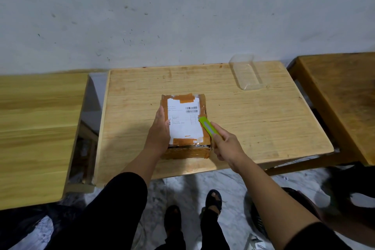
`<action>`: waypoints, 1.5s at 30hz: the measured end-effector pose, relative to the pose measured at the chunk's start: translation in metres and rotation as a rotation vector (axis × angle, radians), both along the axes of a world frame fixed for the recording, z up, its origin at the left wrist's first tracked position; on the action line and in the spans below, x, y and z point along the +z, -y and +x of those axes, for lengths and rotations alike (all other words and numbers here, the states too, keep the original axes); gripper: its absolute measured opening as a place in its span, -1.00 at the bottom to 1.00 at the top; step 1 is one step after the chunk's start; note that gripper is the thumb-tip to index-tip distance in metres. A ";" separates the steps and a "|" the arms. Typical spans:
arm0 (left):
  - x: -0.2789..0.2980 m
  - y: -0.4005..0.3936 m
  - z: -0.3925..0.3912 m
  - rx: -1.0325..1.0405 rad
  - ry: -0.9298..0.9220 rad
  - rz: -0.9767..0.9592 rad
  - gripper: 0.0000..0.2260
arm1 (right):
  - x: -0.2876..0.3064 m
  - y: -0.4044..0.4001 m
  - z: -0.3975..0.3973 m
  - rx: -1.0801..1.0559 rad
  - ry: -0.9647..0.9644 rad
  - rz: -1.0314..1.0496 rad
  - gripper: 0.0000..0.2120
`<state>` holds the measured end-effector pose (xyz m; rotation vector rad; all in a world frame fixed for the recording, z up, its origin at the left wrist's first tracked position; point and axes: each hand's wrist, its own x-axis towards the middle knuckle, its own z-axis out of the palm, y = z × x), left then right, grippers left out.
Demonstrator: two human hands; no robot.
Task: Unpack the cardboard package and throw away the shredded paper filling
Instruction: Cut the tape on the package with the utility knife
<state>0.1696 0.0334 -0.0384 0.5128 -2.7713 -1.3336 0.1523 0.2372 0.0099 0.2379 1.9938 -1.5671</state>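
Left hand (160, 128) lying flat, fingers straight, pinning brown taped cardboard package (185, 126) to bench (253, 119); right hand (227, 146) gripping lime-green utility knife (208, 126), tip meeting package's right-edge tape.

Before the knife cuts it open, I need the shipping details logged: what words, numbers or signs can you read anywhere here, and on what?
No text can be read.
White label on the cardboard package: two barcodes and several printed lines, all too small and blurred.
Green knife in the right hand: no marking visible.
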 end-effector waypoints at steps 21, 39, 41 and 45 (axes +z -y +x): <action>-0.001 0.000 0.001 0.008 -0.013 0.027 -0.54 | -0.004 -0.013 0.026 0.335 -0.220 0.243 -0.44; -0.001 0.004 0.001 0.018 0.043 0.031 -0.52 | -0.045 -0.028 -0.102 0.125 -0.253 0.084 -0.50; 0.000 0.002 0.000 0.038 0.054 -0.006 -0.52 | -0.052 -0.025 -0.135 0.105 -0.260 0.110 -0.42; 0.007 -0.001 -0.002 0.087 0.103 -0.024 -0.53 | -0.069 -0.022 -0.199 0.112 -0.240 0.149 -0.39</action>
